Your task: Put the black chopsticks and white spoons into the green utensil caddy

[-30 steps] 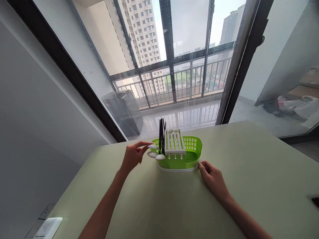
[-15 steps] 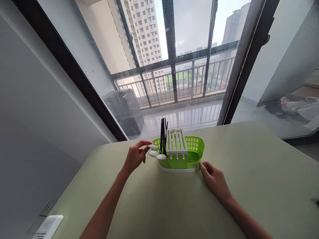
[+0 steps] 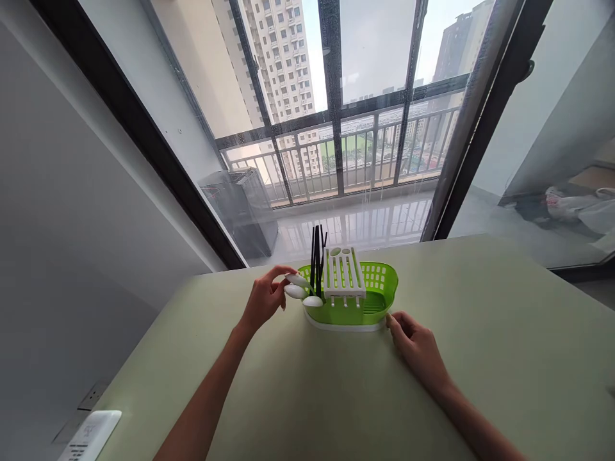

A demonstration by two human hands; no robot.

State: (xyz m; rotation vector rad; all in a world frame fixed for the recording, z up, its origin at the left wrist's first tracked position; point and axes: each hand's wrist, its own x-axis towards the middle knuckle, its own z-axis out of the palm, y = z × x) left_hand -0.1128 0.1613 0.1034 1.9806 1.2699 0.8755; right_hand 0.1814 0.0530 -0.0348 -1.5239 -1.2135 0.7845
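Observation:
A green utensil basket (image 3: 339, 315) with a white base stands on the pale green table. Black chopsticks (image 3: 317, 259) rise from its left end, beside a white slotted rack (image 3: 344, 275) with small hooks. Three spoons with white bowls hang out over the left rim. My left hand (image 3: 263, 296) pinches the uppermost spoon (image 3: 296, 280) by its bowl; a second spoon (image 3: 295, 292) lies just below, and a third spoon (image 3: 312, 301) is nearer the basket's front. My right hand (image 3: 413, 336) grips the basket's lower right end between thumb and fingers.
The pale green table (image 3: 336, 397) reaches to a glass door behind the basket. A white device (image 3: 93, 432) lies at the table's left edge, close to a wall socket (image 3: 93, 396). Beyond the glass are a balcony railing and a grey box-shaped unit (image 3: 243, 211).
The uppermost spoon's bowl has tilted, its left end now higher. My left hand has shifted slightly with it. My right hand keeps its hold at the basket's end.

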